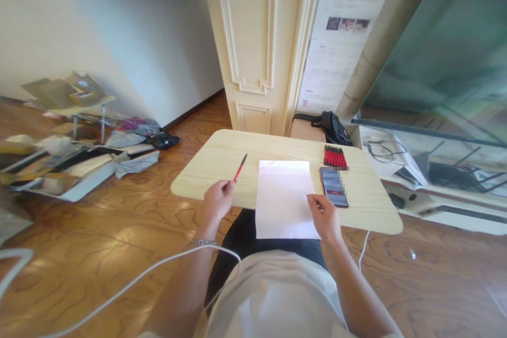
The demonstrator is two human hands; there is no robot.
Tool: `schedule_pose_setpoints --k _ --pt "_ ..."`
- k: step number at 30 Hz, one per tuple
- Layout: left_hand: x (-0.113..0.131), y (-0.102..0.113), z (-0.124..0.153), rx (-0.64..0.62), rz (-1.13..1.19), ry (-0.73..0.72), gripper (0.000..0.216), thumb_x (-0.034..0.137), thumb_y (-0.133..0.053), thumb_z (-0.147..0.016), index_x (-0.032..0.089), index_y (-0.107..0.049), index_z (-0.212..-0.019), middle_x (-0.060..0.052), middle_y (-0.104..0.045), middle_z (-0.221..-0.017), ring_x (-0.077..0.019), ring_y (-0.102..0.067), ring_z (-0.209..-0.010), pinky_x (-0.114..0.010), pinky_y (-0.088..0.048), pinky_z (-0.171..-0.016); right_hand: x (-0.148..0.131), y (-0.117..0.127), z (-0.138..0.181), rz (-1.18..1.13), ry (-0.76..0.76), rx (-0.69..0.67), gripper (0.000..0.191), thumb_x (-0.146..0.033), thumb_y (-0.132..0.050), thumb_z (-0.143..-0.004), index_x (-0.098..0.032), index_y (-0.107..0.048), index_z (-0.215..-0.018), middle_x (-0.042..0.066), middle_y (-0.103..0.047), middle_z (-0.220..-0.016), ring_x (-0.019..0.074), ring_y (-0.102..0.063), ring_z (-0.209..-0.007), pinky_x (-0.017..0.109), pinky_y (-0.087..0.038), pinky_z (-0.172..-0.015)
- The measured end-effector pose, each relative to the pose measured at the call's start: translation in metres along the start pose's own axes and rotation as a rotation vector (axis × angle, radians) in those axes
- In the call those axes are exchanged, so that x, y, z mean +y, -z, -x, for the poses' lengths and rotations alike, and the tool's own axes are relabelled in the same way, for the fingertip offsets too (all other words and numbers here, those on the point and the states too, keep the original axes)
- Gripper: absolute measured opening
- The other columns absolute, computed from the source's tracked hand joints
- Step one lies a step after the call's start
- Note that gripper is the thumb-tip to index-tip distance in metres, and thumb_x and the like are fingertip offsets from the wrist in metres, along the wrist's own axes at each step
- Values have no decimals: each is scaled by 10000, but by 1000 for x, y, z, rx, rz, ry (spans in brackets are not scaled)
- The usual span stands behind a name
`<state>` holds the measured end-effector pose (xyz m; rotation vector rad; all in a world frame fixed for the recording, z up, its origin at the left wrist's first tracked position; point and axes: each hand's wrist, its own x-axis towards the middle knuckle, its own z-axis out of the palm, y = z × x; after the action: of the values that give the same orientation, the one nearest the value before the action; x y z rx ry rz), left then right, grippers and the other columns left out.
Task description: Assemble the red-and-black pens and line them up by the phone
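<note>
My left hand [218, 199] is closed round a red pen [239, 170] at the left of the small table; the pen's black end points up and away. A white sheet of paper [283, 198] lies in the middle, its near edge hanging past the table edge over my lap. Fingers of my right hand [325, 215] are pinched at the sheet's right edge. Just beyond that hand rests a phone [335, 188] with its screen lit and partly blurred out. Several red pens [335, 157] with black ends lie side by side behind the phone.
The light wooden table [227, 148] has rounded corners. A white cable [130, 288] crosses in front of my left forearm. A black bag [331, 128] sits behind the table. On the floor at left are a box [73, 190] of clutter and a low stool [85, 107] loaded with things.
</note>
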<state>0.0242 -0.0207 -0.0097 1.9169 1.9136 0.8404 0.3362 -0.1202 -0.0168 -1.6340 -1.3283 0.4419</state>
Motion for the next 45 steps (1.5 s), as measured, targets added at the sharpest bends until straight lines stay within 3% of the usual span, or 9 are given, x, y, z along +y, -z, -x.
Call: schedule_pose_setpoints --k 3,7,11,19,27,33,39,45 --pt "47 -28 30 -147 186 -69 396 486 -386 -895 209 -664 -841 -37 -679 -674 -179 -624 -624 -256 -392 -573 -8 -10 -2 101 98 -76 359 -399 -432 -891 -189 -677 -1049 102 -662 -997 213 -594 -847 340 -475 -758" --pt "87 -56 50 -182 152 -132 364 417 -397 -906 200 -662 -780 -59 -689 -712 -167 -618 -626 -256 -376 -585 -14 -20 -1 374 227 -120 295 -309 -466 -890 -229 -678 -1080 97 -599 -1192 267 -483 -1114 430 -369 -965" --pt "98 -67 49 -208 -8 -179 321 370 -430 -896 187 -660 -765 -91 -692 -745 -182 -627 -665 -264 -368 -602 -13 -23 1 512 202 -182 279 -298 -473 -894 -256 -653 -1103 76 -557 -1262 272 -424 -1165 448 -347 -943" --pt "111 -69 41 -316 -265 -160 315 426 -453 -865 199 -669 -838 -131 -705 -775 -231 -650 -707 -289 -393 -615 -12 -24 2 529 201 -178 272 -301 -474 -898 -263 -638 -1111 68 -544 -1274 267 -413 -1167 430 -333 -930" --pt "103 -61 39 -319 -135 -221 344 471 -445 -865 222 -636 -724 -87 -697 -728 -205 -630 -658 -271 -345 -566 -14 -21 2 547 217 -197 270 -310 -473 -901 -267 -633 -1114 65 -551 -1270 268 -425 -1164 418 -340 -921" --pt "77 -48 53 -100 118 -161 327 458 -437 -877 226 -604 -718 -27 -659 -655 -163 -593 -604 -248 -361 -586 -20 -20 -18 499 174 -189 260 -293 -448 -914 -247 -652 -1070 66 -628 -1132 227 -520 -1057 348 -366 -886" --pt "70 -40 65 -37 276 -103 290 446 -460 -864 225 -601 -737 -12 -657 -658 -159 -598 -609 -244 -401 -611 -44 -42 -52 521 71 -299 312 -424 -428 -914 -219 -656 -976 80 -663 -1010 199 -600 -901 295 -407 -772" --pt "72 -39 64 -45 315 -83 307 469 -461 -861 227 -605 -737 -8 -654 -653 -163 -604 -613 -246 -415 -617 -59 -72 -78 690 -81 -405 490 -594 -477 -829 -168 -632 -1017 155 -678 -980 298 -623 -931 396 -435 -770"
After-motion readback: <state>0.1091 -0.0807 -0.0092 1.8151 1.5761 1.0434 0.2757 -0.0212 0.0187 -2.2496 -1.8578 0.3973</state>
